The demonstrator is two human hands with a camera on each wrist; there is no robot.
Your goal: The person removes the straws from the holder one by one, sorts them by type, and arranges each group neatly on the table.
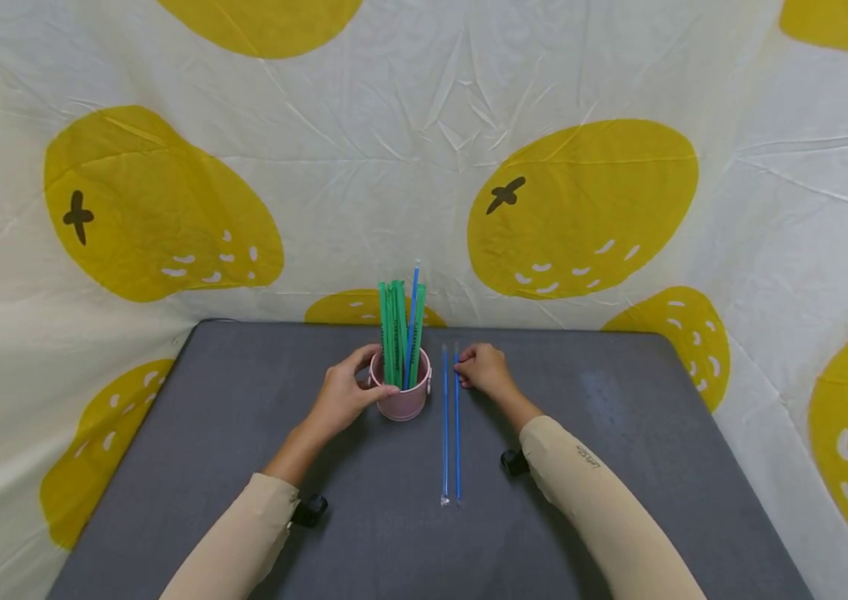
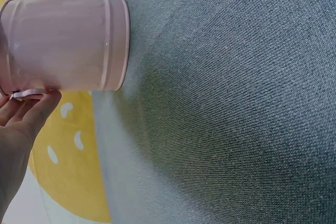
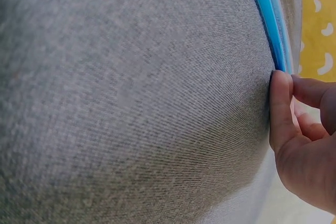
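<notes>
A small pink bucket (image 1: 403,407) stands upright on the table with several green wrapped straws (image 1: 393,333) and one blue straw (image 1: 413,321) sticking up out of it. My left hand (image 1: 343,393) holds the bucket from its left side, thumb at the near rim. In the left wrist view its fingertips (image 2: 46,102) touch the bucket by a handle mount. To the right of the bucket, two blue straws in clear wrappers lie side by side. My right hand (image 1: 485,369) pinches the far end of the right-hand blue straw (image 1: 457,442); the left-hand blue straw (image 1: 445,425) lies just beside it.
The dark grey table (image 1: 619,467) ends at a far edge close behind the bucket. Behind it hangs a white cloth (image 1: 371,108) printed with large yellow fruit. A small black wrist camera (image 1: 308,511) sits under the left sleeve, another (image 1: 514,462) under the right.
</notes>
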